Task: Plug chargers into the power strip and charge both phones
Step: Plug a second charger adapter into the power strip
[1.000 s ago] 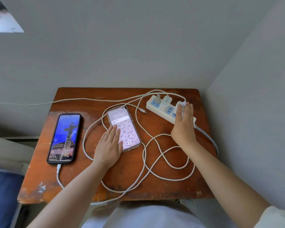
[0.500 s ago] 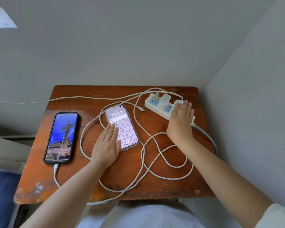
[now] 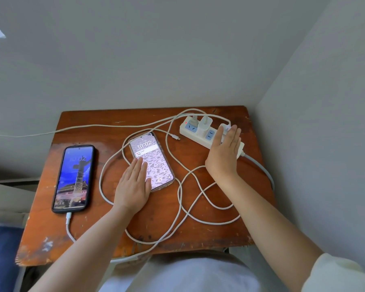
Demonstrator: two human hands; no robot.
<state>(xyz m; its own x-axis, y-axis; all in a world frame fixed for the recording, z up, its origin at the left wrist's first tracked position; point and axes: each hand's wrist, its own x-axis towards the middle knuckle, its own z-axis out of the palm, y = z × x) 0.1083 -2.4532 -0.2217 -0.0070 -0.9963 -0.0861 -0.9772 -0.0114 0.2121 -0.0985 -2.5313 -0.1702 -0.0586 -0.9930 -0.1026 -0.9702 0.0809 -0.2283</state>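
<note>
Pressing my right hand [image 3: 224, 155] flat on the power strip [image 3: 198, 134] at the desk's [image 3: 156, 218] far right corner, fingers together, gripping nothing. My left hand [image 3: 133, 186] is lying flat on the pink phone [image 3: 154, 159] mid-desk. The black phone [image 3: 74, 178] is sitting cabled near the left edge.
</note>
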